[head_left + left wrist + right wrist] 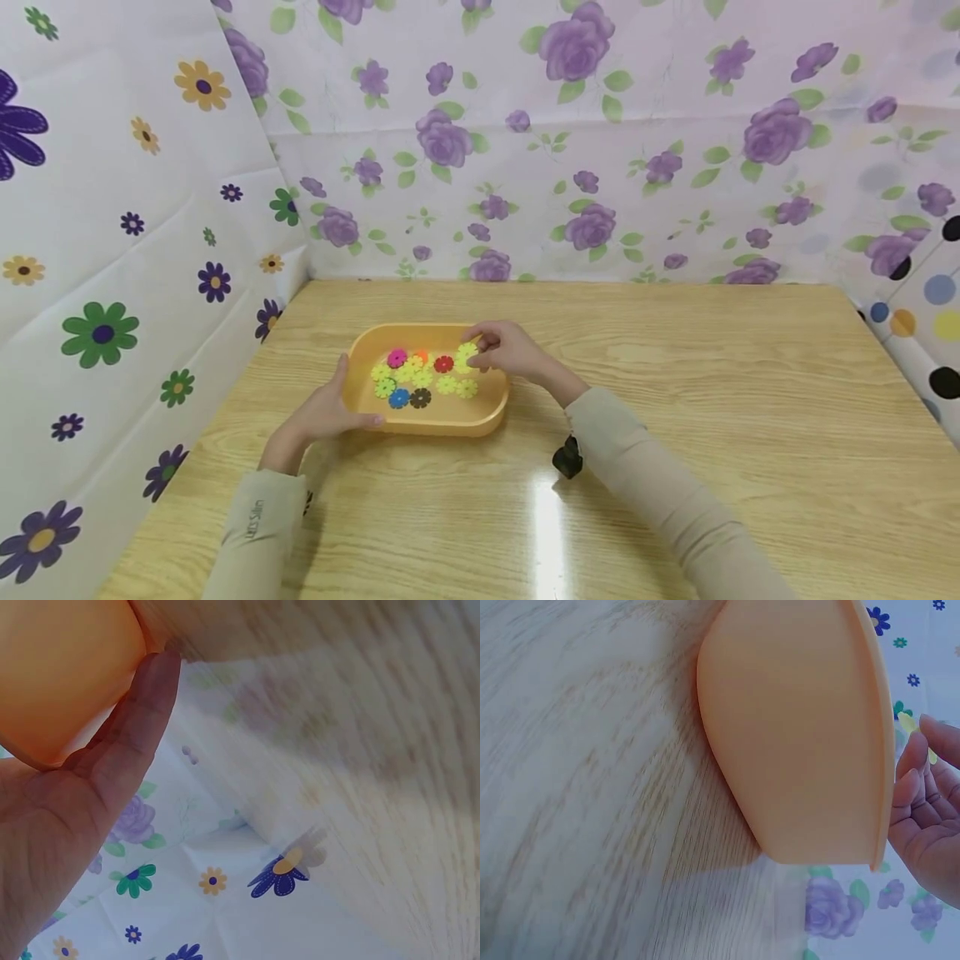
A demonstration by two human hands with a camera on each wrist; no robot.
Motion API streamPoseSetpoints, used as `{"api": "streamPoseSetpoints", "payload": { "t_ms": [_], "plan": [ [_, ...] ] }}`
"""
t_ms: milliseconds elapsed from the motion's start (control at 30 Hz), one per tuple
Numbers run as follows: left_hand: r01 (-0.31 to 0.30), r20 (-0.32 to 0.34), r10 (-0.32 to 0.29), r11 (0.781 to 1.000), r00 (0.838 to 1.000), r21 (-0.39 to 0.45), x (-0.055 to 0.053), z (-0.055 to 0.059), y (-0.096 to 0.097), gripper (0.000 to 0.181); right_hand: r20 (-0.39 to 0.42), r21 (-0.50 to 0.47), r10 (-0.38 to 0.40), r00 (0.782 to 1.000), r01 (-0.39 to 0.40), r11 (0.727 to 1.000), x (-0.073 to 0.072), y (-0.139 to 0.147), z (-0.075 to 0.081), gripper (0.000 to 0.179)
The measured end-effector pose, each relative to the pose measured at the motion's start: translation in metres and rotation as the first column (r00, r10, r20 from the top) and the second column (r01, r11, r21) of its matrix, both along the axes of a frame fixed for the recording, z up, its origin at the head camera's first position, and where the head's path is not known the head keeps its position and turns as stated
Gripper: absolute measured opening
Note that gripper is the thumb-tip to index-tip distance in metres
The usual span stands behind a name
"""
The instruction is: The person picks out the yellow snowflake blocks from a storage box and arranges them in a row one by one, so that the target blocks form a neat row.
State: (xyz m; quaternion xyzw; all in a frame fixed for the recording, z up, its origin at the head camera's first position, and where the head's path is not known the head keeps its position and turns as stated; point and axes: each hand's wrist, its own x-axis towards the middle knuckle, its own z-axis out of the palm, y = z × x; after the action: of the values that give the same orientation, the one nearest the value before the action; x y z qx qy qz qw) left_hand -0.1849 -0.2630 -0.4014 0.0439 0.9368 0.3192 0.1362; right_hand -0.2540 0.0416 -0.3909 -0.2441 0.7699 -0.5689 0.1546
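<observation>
- Purple-rose cloth (517, 121) hangs behind a wood-grain table (720, 400), where the orange tray (459, 411) sits left of the middle.
- With my right hand (512, 350) I pinch a yellow flower-shaped piece (907, 722) between thumb and fingers, at the tray's right end.
- My left hand (324, 410) grasps nothing: straight fingers lie along the tray's left outer wall, thumb at the near rim.
- Inside the tray, loose yellow pieces (422, 378) lie among magenta (397, 358), red (443, 364), blue (399, 398) and dark brown ones (420, 398).
</observation>
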Motion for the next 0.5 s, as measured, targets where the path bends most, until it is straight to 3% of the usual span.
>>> {"api": "streamPoseSetpoints", "payload": {
  "t_ms": [267,500],
  "plan": [
    [-0.005,0.003,0.005,1.0,1.0,0.0,0.0,0.0,0.001,0.131,0.007,-0.011,-0.025,1.0,0.025,1.0,0.001,0.016,0.003,0.031],
    [-0.001,0.006,0.001,1.0,1.0,0.004,0.0,0.0,0.001,0.131,0.052,-0.057,-0.048,0.997,0.051,0.997,-0.007,0.038,-0.002,0.036]
  ]
}}
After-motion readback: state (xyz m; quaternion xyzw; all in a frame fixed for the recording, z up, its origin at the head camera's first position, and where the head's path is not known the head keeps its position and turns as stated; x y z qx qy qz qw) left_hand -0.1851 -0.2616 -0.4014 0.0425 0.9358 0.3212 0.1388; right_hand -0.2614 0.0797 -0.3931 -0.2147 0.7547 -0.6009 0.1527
